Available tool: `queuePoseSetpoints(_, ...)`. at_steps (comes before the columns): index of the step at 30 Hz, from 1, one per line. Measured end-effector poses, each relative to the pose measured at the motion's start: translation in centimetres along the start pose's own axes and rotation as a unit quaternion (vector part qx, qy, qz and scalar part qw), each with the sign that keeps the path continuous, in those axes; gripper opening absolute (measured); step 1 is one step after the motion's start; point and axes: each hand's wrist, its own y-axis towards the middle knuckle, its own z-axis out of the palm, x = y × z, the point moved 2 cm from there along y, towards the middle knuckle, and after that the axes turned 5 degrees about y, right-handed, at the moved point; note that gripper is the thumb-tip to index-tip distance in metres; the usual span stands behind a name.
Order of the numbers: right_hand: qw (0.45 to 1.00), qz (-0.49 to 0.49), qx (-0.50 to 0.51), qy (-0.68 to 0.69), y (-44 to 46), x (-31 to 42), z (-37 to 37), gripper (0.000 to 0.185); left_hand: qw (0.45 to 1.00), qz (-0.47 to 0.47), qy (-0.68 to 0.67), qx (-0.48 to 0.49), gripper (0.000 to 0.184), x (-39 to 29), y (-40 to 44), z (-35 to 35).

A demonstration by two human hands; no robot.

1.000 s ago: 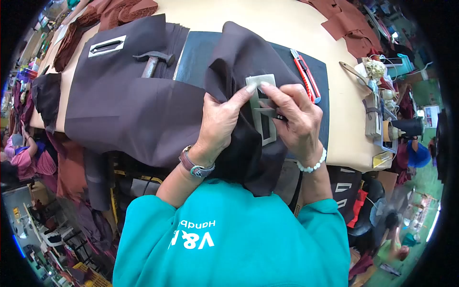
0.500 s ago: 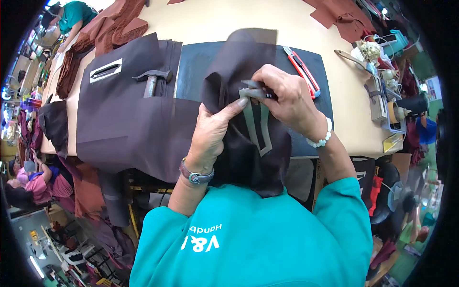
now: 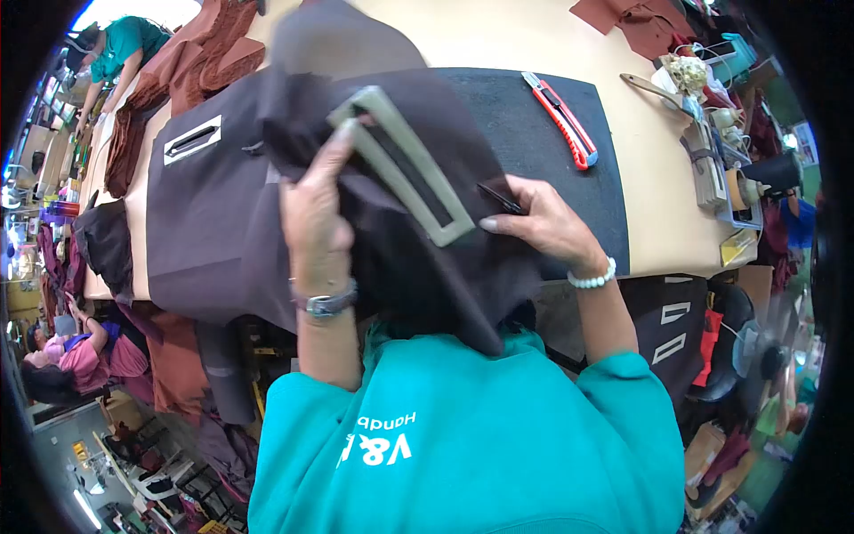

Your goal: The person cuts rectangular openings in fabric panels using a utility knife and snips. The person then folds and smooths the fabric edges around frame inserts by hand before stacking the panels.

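Observation:
A dark brown sheet of fabric or leather (image 3: 463,142) is raised over the table, with a long pale grey-green rectangular frame (image 3: 418,187) around a slot in it. My left hand (image 3: 316,214) grips the sheet, thumb on the frame's upper end. At the frame's lower end, my right hand (image 3: 547,218) pinches the sheet's right side. A small dark tool (image 3: 500,198) pokes out from its fingers; the rest of it is hidden. Under the sheet lies a dark cutting mat (image 3: 534,133), with a red utility knife (image 3: 562,120) on it.
Another dark brown sheet with a framed slot (image 3: 193,140) lies at left; a hammer (image 3: 253,148) on it is nearly covered. Reddish-brown pieces (image 3: 205,53) are piled behind. A brush (image 3: 656,95) and supplies stand at right. Co-workers in teal (image 3: 129,44) and pink (image 3: 76,351) are at left.
The sheet has swung up and left, turning its framed slot flatter toward me and covering most of the hammer. My right hand has moved down from the frame's upper end to its lower end.

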Motion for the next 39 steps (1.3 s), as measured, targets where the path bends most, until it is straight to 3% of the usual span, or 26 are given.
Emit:
queuePoseSetpoints(1, 0.998, 0.043, -0.005, 0.038, -0.5, -0.6, -0.3, 0.030, 0.997, 0.042, 0.032, -0.056, 0.032, -0.8, 0.4, -1.3)
queuePoseSetpoints(2, 0.998, 0.045, -0.032, -0.013, -0.7, -0.3, -0.7, 0.024, 0.980, 0.093, 0.101, -0.145, 0.036, -2.0, 0.5, -2.3)
queuePoseSetpoints(3, 0.995, 0.045, -0.060, -0.062, -0.9, 0.3, -1.1, 0.019, 0.967, 0.138, 0.187, -0.100, 0.045, -2.0, 1.7, -5.6)
queuePoseSetpoints(4, 0.989, 0.045, -0.088, -0.110, -1.1, 0.9, -1.3, 0.014, 0.892, 0.251, 0.350, -0.138, 0.052, -3.4, 1.9, -6.6)
queuePoseSetpoints(5, 0.985, 0.005, -0.088, -0.147, -0.9, 1.5, -1.1, 0.011, 0.775, 0.352, 0.496, -0.170, 0.060, -4.6, 1.7, -6.6)
queuePoseSetpoints(7, 0.969, -0.075, -0.082, -0.222, -0.1, 2.9, -0.1, 0.007, 0.659, 0.411, 0.628, -0.036, 0.077, -7.9, 0.2, -1.7)
queuePoseSetpoints(11, 0.913, -0.248, -0.030, -0.321, 0.5, 5.3, 2.8, 0.014, 0.496, 0.371, 0.642, 0.451, 0.087, -8.0, 0.2, 4.9)
queuePoseSetpoints(12, 0.911, -0.252, -0.018, -0.325, 0.2, 5.8, 3.1, 0.021, 0.443, 0.408, 0.605, 0.522, 0.065, -7.5, 0.8, 5.6)
queuePoseSetpoints(15, 0.920, -0.293, -0.062, -0.252, -0.4, 6.3, 2.7, 0.024, 0.306, 0.076, 0.687, 0.654, 0.038, -8.0, 2.7, 8.4)
queuePoseSetpoints(16, 0.918, -0.301, -0.119, -0.229, -0.7, 6.4, 2.1, 0.024, 0.418, 0.166, 0.608, 0.655, 0.023, -9.4, 4.6, 7.0)
queuePoseSetpoints(17, 0.928, -0.270, -0.185, -0.179, -1.1, 6.0, 1.4, 0.025, 0.448, 0.121, 0.685, 0.561, 0.022, -11.0, 7.1, 5.0)
queuePoseSetpoints(18, 0.929, -0.236, -0.242, -0.147, -1.7, 5.0, 0.3, 0.029, 0.406, 0.103, 0.753, 0.508, 0.021, -13.6, 9.9, 3.6)
queuePoseSetpoints(19, 0.933, -0.241, -0.250, -0.090, -2.3, 3.9, -0.9, 0.030, 0.383, 0.030, 0.838, 0.389, 0.029, -17.1, 12.4, 1.2)
queuePoseSetpoints(20, 0.935, -0.244, -0.257, -0.031, -2.8, 2.8, -2.2, 0.032, 0.264, 0.273, 0.887, 0.262, 0.025, -21.5, 16.4, -4.5)
queuePoseSetpoints(22, 0.934, -0.213, -0.287, 0.025, -3.1, 1.6, -2.8, 0.035, 0.591, 0.076, 0.778, 0.199, 0.026, -31.0, 23.7, -17.0)
queuePoseSetpoints(23, 0.933, -0.179, -0.312, 0.022, -3.5, 1.3, -2.7, 0.036, 0.720, 0.011, 0.682, 0.129, 0.026, -35.7, 27.2, -23.1)
queuePoseSetpoints(27, 0.942, -0.066, -0.318, 0.079, -4.1, -1.6, -2.3, 0.037, 0.333, -0.107, 0.935, 0.056, 0.028, -35.1, 17.8, -20.1)
queuePoseSetpoints(28, 0.942, -0.087, -0.308, 0.104, -4.0, -2.0, -2.2, 0.035, 0.221, -0.135, 0.965, 0.038, 0.028, -34.2, 15.7, -18.7)
queuePoseSetpoints(29, 0.943, -0.088, -0.300, 0.115, -3.8, -1.9, -1.9, 0.035, 0.423, -0.027, 0.903, 0.067, 0.026, -30.0, 14.0, -16.7)
queuePoseSetpoints(30, 0.944, -0.089, -0.294, 0.124, -3.7, -1.9, -1.6, 0.034, 0.615, -0.028, 0.775, 0.143, 0.030, -25.0, 12.7, -14.5)
queuePoseSetpoints(31, 0.944, -0.089, -0.288, 0.133, -3.6, -1.7, -1.3, 0.034, 0.600, -0.021, 0.796, 0.073, 0.026, -20.1, 10.3, -11.0)
queuePoseSetpoints(32, 0.948, -0.086, -0.276, 0.130, -3.5, -1.0, -0.7, 0.033, 0.833, -0.156, 0.523, 0.086, 0.030, -14.3, 7.1, -7.7)
queuePoseSetpoints(34, 0.954, -0.093, -0.244, 0.148, -3.3, 0.2, 0.5, 0.033, 0.844, -0.168, 0.505, 0.071, 0.042, -6.3, 4.2, -3.0)
queuePoseSetpoints(35, 0.955, -0.097, -0.231, 0.156, -3.2, 1.0, 1.2, 0.033, 0.888, -0.152, 0.424, 0.096, 0.035, -2.0, 3.7, -2.0)
queuePoseSetpoints(37, 0.955, -0.078, -0.198, 0.209, -3.1, 2.6, 3.0, 0.033, 0.959, -0.181, 0.110, 0.190, 0.024, 2.7, 0.1, 2.7)
queuePoseSetpoints(39, 0.947, -0.075, -0.167, 0.262, -3.1, 2.4, 4.3, 0.032, 0.979, -0.151, -0.016, 0.139, 0.015, 4.7, -2.2, 5.6)
